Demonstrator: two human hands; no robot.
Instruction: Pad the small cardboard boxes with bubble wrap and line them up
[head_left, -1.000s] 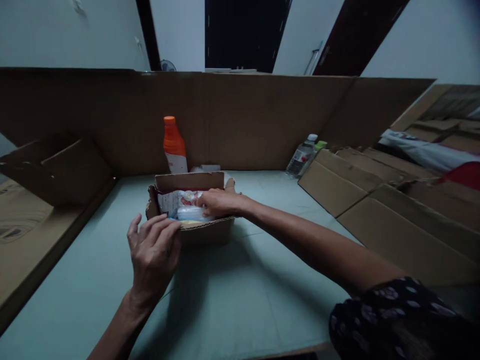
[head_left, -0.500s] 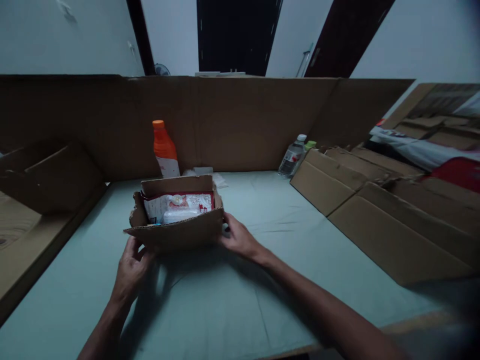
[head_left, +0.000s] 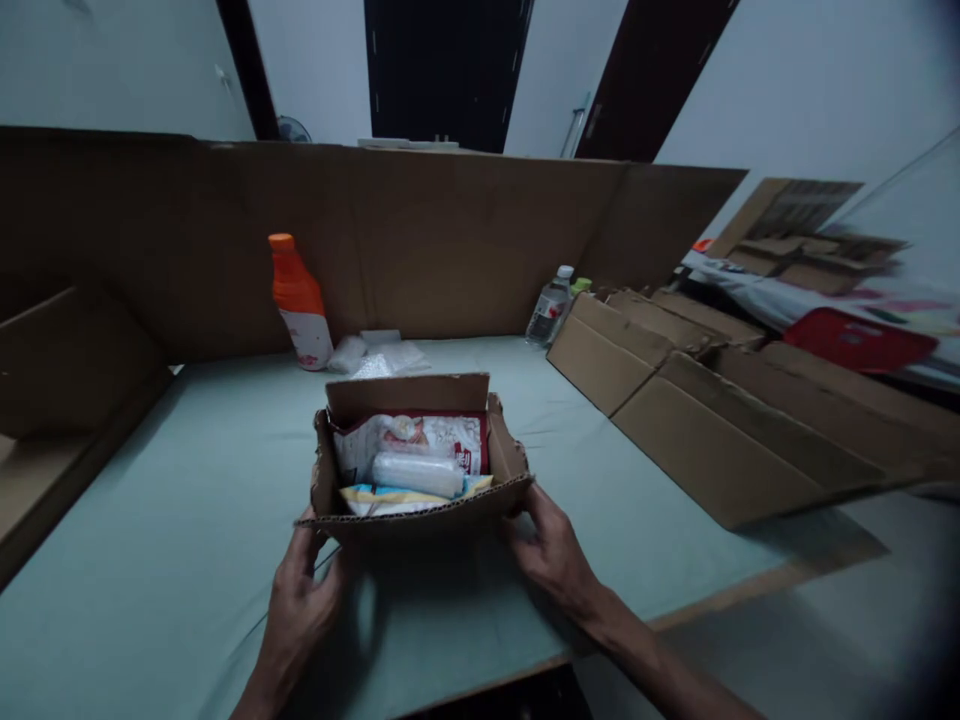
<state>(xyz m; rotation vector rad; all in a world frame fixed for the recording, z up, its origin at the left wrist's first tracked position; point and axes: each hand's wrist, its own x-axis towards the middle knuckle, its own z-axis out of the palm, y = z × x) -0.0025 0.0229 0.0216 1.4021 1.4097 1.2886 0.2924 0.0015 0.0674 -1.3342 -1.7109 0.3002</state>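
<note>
A person holds a small brown box [head_left: 409, 395] with both hands, one at each end of its near side. The box is near the front of the table [head_left: 187, 500], which has a pale green cloth on it. Think of the small box as the middle of a clock, with 12 pointing away from the person.

The left hand [head_left: 304, 590] is at 7 o'clock, gripping the near left corner of the box. The right hand [head_left: 555, 550] is at 4 o'clock, gripping the near right corner. Some fingers are hidden by the box, and I cannot tell if the box is touching the table.

The top of the box is open. Inside, a red and white bag [head_left: 435, 435] leans toward 12 o'clock. A clear plastic roll [head_left: 418, 473] lies across the middle. A yellow and blue bag [head_left: 390, 500] is at the 6 o'clock side.

Some clear plastic [head_left: 386, 360] lies near 12 o'clock on the cloth. An orange and white bottle [head_left: 300, 305] stands at 11 o'clock, just beside the plastic. A clear bottle [head_left: 550, 308] leans at 1 o'clock, with a green cap [head_left: 581, 285] right by it. A tall cardboard wall [head_left: 450, 240] runs behind them. Big brown boxes [head_left: 705, 440] sit at 3 o'clock, and a red tray [head_left: 859, 340] is past them, between 2 and 3.
</note>
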